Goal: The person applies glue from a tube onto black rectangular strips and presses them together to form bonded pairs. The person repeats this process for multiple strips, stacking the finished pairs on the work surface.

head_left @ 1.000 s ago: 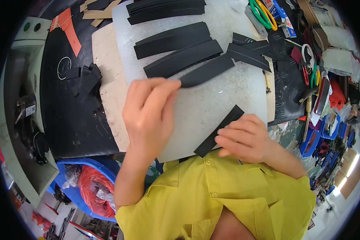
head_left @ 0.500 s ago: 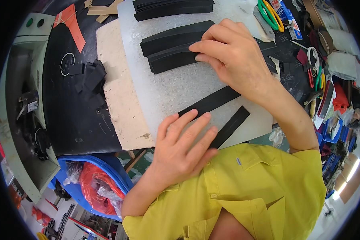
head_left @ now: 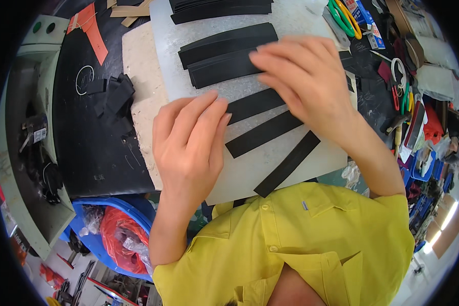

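Three separate black flat strips lie on the translucent cutting board [head_left: 217, 188]: an upper strip [head_left: 255, 105], a middle strip [head_left: 265, 133] and a lower strip [head_left: 288, 163] set at a steeper slant. My left hand [head_left: 188, 143] has its fingers stretched out, the tips at the left end of the upper strip. My right hand [head_left: 311, 81] hovers over that strip's right end, thumb and fingers apart, covering part of it. Just beyond its fingertips is a fanned stack of black strips [head_left: 222, 69], with another stack [head_left: 229, 43] behind it.
More black strips [head_left: 222, 10] sit at the board's far edge. Black offcuts [head_left: 117, 99] lie on the dark table to the left. Green-and-yellow-handled scissors [head_left: 344, 20] rest at the far right. A blue tub [head_left: 79, 224] with red plastic bags stands below the table edge.
My left hand has moved up and left off the lower strips. The upper strip now lies on the board below the stacks. My right hand's pinch on the stack has loosened.
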`<move>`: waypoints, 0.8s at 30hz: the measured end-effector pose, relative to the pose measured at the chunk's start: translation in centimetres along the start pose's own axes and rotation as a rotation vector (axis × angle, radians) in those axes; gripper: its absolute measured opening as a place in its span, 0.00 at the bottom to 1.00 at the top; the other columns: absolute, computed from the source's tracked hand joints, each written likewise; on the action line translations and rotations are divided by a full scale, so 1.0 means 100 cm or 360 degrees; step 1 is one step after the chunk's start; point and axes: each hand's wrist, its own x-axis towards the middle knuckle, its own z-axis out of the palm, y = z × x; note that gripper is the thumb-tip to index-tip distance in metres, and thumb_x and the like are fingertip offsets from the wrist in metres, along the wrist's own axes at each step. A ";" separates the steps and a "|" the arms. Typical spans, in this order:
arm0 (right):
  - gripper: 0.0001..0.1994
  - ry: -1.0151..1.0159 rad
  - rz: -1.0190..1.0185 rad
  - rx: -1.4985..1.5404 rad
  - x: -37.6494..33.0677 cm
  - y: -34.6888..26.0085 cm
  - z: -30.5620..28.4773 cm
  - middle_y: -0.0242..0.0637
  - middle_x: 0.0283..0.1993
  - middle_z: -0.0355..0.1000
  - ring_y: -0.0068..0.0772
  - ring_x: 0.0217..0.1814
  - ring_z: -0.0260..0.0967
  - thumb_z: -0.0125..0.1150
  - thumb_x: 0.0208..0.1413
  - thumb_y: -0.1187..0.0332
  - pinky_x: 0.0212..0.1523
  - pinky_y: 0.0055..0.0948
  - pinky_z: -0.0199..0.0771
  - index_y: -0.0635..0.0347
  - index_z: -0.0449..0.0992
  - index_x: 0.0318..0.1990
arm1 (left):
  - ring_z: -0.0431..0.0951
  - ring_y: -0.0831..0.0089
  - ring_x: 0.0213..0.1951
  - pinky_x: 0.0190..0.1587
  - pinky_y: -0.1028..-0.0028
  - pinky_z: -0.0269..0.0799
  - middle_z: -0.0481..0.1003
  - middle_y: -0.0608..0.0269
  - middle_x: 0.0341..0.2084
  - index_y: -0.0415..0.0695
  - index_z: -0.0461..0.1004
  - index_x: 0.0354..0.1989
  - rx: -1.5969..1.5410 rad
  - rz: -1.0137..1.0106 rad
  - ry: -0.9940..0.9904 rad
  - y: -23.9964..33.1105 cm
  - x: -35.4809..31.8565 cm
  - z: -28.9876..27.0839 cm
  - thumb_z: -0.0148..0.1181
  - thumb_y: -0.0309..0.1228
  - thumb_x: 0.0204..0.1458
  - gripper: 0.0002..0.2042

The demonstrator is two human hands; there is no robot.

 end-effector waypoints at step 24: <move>0.32 0.0267 0.1270 0.0138 0.008 0.045 -0.043 0.41 0.52 0.74 0.33 0.56 0.71 0.75 0.52 0.64 0.59 0.33 0.70 0.63 0.68 0.63 | 0.78 0.67 0.53 0.63 0.57 0.52 0.81 0.74 0.49 0.52 0.84 0.43 0.0026 0.0303 -0.0503 0.059 -0.059 -0.002 0.68 0.34 0.50 0.11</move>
